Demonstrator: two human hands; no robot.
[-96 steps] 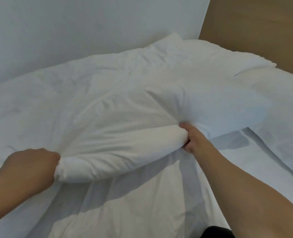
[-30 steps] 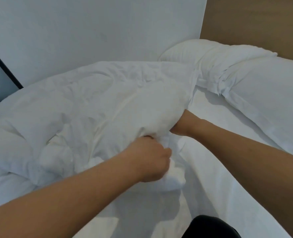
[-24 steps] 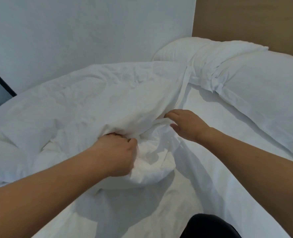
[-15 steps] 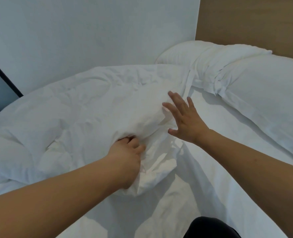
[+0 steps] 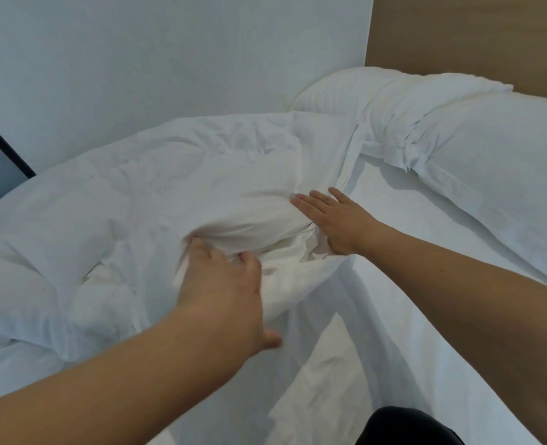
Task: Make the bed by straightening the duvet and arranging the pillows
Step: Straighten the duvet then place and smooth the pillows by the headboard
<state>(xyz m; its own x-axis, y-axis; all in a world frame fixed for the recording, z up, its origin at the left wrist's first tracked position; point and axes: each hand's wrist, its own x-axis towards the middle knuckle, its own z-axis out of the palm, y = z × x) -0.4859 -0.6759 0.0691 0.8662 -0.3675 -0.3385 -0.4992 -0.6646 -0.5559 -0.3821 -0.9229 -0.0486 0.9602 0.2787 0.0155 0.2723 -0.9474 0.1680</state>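
Observation:
The white duvet [image 5: 169, 187] lies bunched and creased over the left half of the bed, its near edge folded up in a lump. My left hand [image 5: 224, 290] is blurred, its fingers pushed into a fold of that lump and the thumb spread away from the fabric. My right hand [image 5: 333, 220] lies flat on the duvet's right edge with straight fingers. Two white pillows sit at the head of the bed, one [image 5: 342, 88] in the corner and one [image 5: 503, 155] nearer on the right, overlapping where they meet.
A bare white sheet [image 5: 419, 252] covers the mattress to the right of the duvet. The white wall [image 5: 169, 59] runs along the far side, and a wooden headboard [image 5: 474, 33] stands behind the pillows. A dark frame [image 5: 4, 147] shows at far left, dark clothing [image 5: 406, 425] at the bottom.
My right hand let go of the duvet's edge and now lies flat further along it. My left hand loosened its grip on the lump and shifted slightly left and toward me.

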